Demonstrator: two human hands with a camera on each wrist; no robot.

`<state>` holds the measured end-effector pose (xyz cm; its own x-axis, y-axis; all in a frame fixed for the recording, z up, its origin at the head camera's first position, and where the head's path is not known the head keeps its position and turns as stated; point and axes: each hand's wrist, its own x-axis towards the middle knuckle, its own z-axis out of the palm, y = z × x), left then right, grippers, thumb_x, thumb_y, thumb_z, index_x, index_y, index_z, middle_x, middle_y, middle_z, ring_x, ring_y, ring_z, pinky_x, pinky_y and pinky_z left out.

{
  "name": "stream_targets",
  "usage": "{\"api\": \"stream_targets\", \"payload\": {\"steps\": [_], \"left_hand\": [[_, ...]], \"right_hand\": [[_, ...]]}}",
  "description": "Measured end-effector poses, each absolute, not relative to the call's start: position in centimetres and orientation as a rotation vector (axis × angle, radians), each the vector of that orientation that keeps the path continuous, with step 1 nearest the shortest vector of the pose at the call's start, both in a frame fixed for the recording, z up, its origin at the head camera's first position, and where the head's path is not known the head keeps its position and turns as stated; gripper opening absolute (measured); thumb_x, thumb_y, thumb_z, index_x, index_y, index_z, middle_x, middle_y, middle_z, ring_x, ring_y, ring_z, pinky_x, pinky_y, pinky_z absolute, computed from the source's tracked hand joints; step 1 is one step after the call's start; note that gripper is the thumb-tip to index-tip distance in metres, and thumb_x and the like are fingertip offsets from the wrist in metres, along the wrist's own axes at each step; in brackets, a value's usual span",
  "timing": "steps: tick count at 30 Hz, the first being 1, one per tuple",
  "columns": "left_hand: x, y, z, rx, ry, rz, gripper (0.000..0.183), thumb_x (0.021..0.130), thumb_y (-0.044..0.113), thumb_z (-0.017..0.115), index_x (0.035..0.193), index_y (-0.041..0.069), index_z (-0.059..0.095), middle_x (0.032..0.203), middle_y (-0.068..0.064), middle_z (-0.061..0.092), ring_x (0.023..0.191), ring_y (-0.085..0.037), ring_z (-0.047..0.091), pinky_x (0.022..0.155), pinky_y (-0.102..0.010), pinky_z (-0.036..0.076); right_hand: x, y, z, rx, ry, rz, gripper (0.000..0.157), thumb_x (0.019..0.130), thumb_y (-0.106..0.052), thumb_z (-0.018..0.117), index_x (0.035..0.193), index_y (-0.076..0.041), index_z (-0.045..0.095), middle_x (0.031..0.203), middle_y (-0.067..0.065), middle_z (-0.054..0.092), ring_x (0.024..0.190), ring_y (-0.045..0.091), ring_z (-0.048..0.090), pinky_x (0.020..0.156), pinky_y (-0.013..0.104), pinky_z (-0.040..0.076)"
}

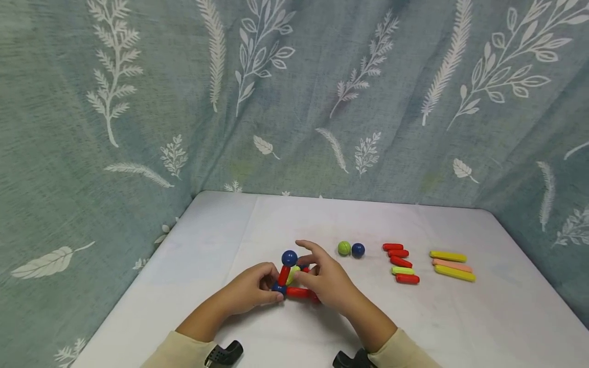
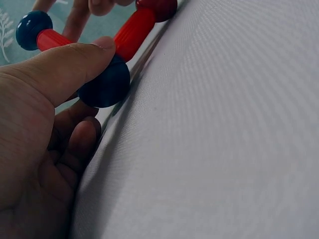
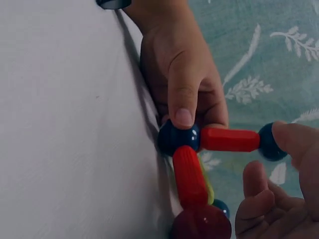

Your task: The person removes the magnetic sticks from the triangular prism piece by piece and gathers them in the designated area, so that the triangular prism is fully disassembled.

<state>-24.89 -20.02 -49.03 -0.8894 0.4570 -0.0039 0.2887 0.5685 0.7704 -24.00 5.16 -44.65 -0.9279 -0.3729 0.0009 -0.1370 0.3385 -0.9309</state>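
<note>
A frame of rods and balls stands on the table in front of me. My left hand (image 1: 250, 289) pinches its blue corner ball (image 2: 105, 84), thumb on the near side. From that ball a red rod (image 3: 229, 140) rises to a blue top ball (image 1: 289, 257). A second red rod (image 1: 298, 293) runs low to a dark red ball (image 3: 202, 223). Behind these show a yellow-green rod (image 1: 292, 275) and another blue ball (image 3: 221, 208), partly hidden. My right hand (image 1: 329, 278) is spread beside the top ball, its fingers apart; one fingertip overlaps that ball in the right wrist view.
Behind my right hand lie a green ball (image 1: 344, 248) and a blue ball (image 1: 358, 250). To their right is a column of short red rods (image 1: 407, 279) with one yellow-green rod (image 1: 402, 270). Farther right are longer yellow rods (image 1: 454, 273) and a peach rod (image 1: 452, 265). A patterned curtain (image 1: 294, 102) hangs behind the table.
</note>
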Motion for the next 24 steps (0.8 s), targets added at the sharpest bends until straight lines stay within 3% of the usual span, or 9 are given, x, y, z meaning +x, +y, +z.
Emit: {"api": "stream_targets", "payload": {"steps": [4, 7, 16, 24], "left_hand": [[-24.57, -20.36, -48.92, 0.626, 2.604, 1.219, 0.032, 0.085, 0.034, 0.089, 0.101, 0.024, 0.064, 0.092, 0.001, 0.06, 0.082, -0.016, 0.057, 0.072, -0.027, 0.048], [-24.39, -20.5, -48.92, 0.625, 2.605, 1.224, 0.032, 0.084, 0.034, 0.089, 0.101, 0.024, 0.064, 0.092, 0.001, 0.06, 0.082, -0.015, 0.056, 0.071, -0.027, 0.048], [-24.72, -20.22, -49.02, 0.651, 2.598, 1.22, 0.029, 0.086, 0.033, 0.088, 0.103, 0.026, 0.065, 0.094, 0.002, 0.06, 0.082, -0.015, 0.057, 0.071, -0.028, 0.05], [-24.82, -20.06, -48.93, 0.659, 2.6, 1.215, 0.029, 0.087, 0.033, 0.087, 0.104, 0.026, 0.066, 0.094, 0.004, 0.061, 0.082, -0.013, 0.057, 0.072, -0.028, 0.05]], "right_hand": [[-24.0, 4.37, -44.73, -0.517, 2.346, -1.614, 0.06, 0.098, -0.03, 0.073, 0.146, -0.054, 0.046, 0.141, 0.005, 0.064, 0.091, 0.022, 0.066, 0.076, 0.034, 0.056], [-23.92, 4.04, -44.79, -0.536, 2.338, -1.605, 0.052, 0.099, -0.032, 0.072, 0.143, -0.049, 0.05, 0.142, 0.006, 0.062, 0.094, 0.02, 0.067, 0.081, 0.034, 0.055], [-23.78, 4.56, -44.83, -0.504, 2.465, -1.57, 0.039, 0.099, -0.026, 0.073, 0.131, -0.026, 0.05, 0.126, 0.003, 0.064, 0.084, 0.021, 0.062, 0.059, 0.033, 0.055], [-23.94, 4.92, -45.03, -0.595, 2.625, -1.449, 0.04, 0.097, -0.026, 0.073, 0.134, -0.028, 0.058, 0.112, -0.002, 0.066, 0.08, 0.015, 0.062, 0.063, 0.029, 0.054]]}}
